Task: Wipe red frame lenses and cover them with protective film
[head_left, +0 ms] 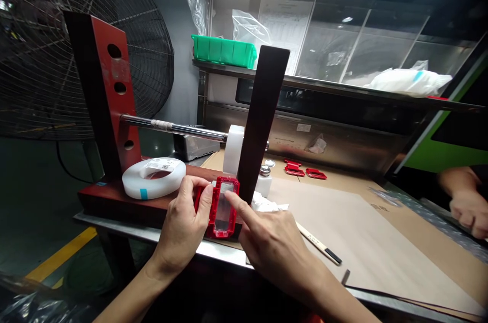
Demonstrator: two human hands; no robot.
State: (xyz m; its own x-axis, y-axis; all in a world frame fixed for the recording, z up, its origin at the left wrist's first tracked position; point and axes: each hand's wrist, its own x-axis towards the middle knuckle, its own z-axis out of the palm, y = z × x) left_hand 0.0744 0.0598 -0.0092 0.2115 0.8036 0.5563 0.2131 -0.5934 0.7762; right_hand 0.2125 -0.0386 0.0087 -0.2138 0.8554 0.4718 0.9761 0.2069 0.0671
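My left hand is closed on a red plastic housing, thumb and fingers pinching its left side. The housing has a long rectangular window covered by clear film. My right hand has its index finger stretched out, its tip touching the upper part of the window. The other fingers are curled near the housing's right edge, partly hidden. Just above the housing hangs a roll of white film tape on a metal rod, its lower end reaching down towards the housing.
A wooden stand with a red left post and dark right post rises before me. A wide tape roll lies on its base. Beyond are a small bottle, red parts and a brush. A co-worker's hand is at right.
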